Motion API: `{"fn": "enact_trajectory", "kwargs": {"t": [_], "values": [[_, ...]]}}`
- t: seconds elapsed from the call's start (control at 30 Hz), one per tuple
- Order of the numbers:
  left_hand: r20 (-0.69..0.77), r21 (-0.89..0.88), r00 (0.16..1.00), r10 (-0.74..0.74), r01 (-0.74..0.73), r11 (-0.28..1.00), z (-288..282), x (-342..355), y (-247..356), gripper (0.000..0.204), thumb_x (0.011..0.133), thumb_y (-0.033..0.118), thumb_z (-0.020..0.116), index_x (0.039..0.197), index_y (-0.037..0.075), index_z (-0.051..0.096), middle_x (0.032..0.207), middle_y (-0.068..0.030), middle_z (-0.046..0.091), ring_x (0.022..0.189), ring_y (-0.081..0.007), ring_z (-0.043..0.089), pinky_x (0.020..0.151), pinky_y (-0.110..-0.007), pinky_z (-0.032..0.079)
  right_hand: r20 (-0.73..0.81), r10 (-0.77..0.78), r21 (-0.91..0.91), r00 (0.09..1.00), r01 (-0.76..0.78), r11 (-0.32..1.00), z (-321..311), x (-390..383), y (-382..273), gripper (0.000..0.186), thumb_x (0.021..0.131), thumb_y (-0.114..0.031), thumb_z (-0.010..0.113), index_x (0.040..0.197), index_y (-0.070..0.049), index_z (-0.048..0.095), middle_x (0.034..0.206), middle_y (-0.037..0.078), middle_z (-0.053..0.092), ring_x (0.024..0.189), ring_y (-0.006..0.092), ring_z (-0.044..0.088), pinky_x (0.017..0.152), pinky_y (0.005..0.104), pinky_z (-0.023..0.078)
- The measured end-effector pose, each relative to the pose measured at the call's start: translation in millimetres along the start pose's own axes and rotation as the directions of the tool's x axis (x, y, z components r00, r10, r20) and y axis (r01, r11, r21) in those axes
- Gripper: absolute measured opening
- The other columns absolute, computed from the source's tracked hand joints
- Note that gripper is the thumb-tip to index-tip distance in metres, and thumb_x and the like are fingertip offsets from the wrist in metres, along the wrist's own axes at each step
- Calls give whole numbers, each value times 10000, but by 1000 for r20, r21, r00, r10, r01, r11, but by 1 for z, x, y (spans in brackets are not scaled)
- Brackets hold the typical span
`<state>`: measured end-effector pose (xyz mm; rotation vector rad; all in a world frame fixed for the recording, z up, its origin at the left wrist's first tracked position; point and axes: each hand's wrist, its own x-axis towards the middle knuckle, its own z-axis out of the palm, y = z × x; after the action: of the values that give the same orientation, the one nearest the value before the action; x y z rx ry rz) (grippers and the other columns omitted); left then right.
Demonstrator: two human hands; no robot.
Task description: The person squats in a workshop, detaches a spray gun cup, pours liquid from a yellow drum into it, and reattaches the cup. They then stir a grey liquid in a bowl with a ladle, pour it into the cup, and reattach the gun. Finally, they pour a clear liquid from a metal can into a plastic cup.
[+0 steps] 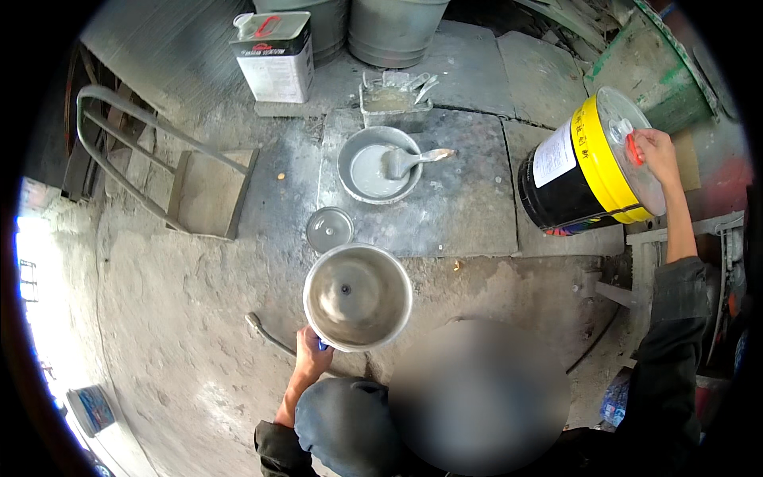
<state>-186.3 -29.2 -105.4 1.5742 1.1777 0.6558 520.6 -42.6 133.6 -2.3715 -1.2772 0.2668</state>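
My left hand (312, 354) grips the blue handle of a steel pot (358, 294), held mouth up in front of my legs, with a small dark spot at its inside bottom. At the right, my right hand (653, 151) holds a red spout fitting (634, 147) on the lid of a tilted black-and-yellow drum (592, 183) with a white label. A round metal lid (330, 224) lies just beyond the pot. Behind it, a basin (347, 176) holds pale grey liquid and a wide brush (404, 163).
A hand trolley (199, 195) stands left. A rectangular can (274, 71), tall grey bins (389, 32) and a tray with tools (395, 107) are at the back. A green bin (652, 71) sits back right. A hose (278, 342) lies on the floor by my left hand.
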Motion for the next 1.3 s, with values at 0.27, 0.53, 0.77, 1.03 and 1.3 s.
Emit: {"fn": "enact_trajectory", "kwargs": {"t": [0.27, 0.53, 0.77, 1.03, 1.3], "values": [[50, 103, 994, -95, 89, 991, 1, -16, -24, 216, 732, 110, 748, 822, -9, 593, 704, -186, 591, 597, -283, 559, 595, -366, 452, 108, 200, 295, 974, -224, 929, -12, 38, 10, 193, 854, -116, 583, 701, 2, 587, 628, 77, 596, 498, 154, 584, 433, 282, 469], [57, 232, 971, -231, 213, 949, -4, -30, -18, 341, 789, 263, 743, 708, -1, 542, 585, -152, 494, 515, -235, 399, 526, -366, 405, 329, 353, 807, 876, -455, 376, 11, -44, -92, 204, 952, -228, 506, 820, -76, 537, 553, -79, 365, 412, 12, 260, 346, 168, 194], [86, 310, 968, -234, 197, 930, 26, -37, -32, 391, 781, 365, 746, 729, 10, 590, 625, -178, 567, 545, -321, 528, 548, -403, 435, 599, -46, 800, 799, -595, 85, 67, -148, -165, 326, 1012, -320, 412, 731, -158, 448, 537, -113, 251, 404, 5, 193, 332, 177, 129], [68, 471, 980, -189, 136, 872, 41, -59, -64, 408, 767, 403, 753, 707, 41, 574, 592, -152, 558, 517, -303, 522, 534, -392, 432, 591, -28, 749, 806, -536, 388, 182, -246, -225, 419, 1021, -350, 409, 689, -96, 442, 540, -46, 350, 446, 45, 317, 399, 212, 251], [8, 578, 870, -493, 398, 713, 27, -91, -69, 430, 731, 518, 733, 810, 105, 644, 710, -145, 659, 692, -359, 652, 619, -446, 494, 513, -104, 749, 852, -385, 540, 269, -288, -231, 437, 1026, -358, 395, 717, -55, 455, 633, -7, 434, 584, 76, 402, 534, 251, 348]]}}
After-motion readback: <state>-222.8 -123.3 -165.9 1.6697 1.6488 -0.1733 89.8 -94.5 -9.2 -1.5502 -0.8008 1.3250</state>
